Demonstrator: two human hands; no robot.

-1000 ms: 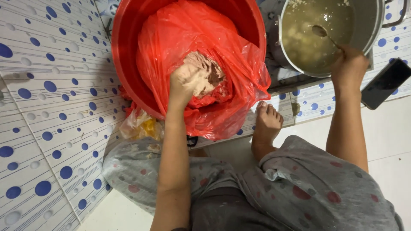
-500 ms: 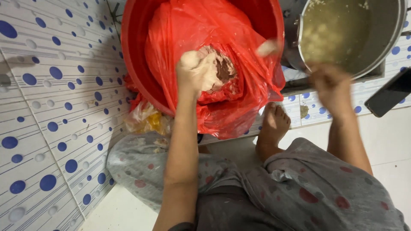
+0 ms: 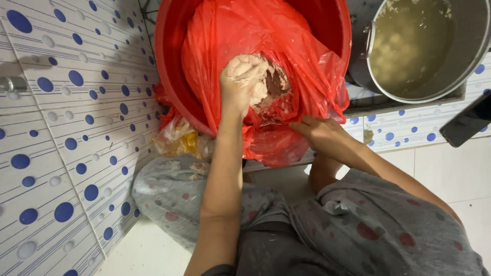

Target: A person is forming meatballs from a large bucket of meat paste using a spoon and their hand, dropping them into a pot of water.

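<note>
Your right hand (image 3: 322,135) has come away from the pot (image 3: 424,48), where it was a second ago, and now rests on the lower front fold of the red plastic bag (image 3: 307,66); your left hand (image 3: 240,87) has stayed inside the bag on the dough.

That dough (image 3: 266,84) is a pale, pinkish-beige mass, wet and lumpy, with a darker brownish patch on its right side. It lies in the middle of the bag, which lines the red tub (image 3: 171,66). Your left grip is closed over a lump of it: the fingers curl round the upper left part of the mass, coated in paste, so the lump sits in your palm while the rest spreads just to the right of the hand and below it.

Your right grip is loose, the fingers stretched out and slightly apart, lying flat on the bag's crumpled edge just below the dough and holding nothing. It touches plastic only; the dough is near it, up and to the left.

To the right, the metal pot holds cloudy yellowish liquid with pale round balls in it. A dark phone (image 3: 468,122) lies near the right edge. White tiles with blue dots (image 3: 66,128) cover the wall on your left. A crumpled yellowish bag (image 3: 179,138) lies beneath the tub.
</note>
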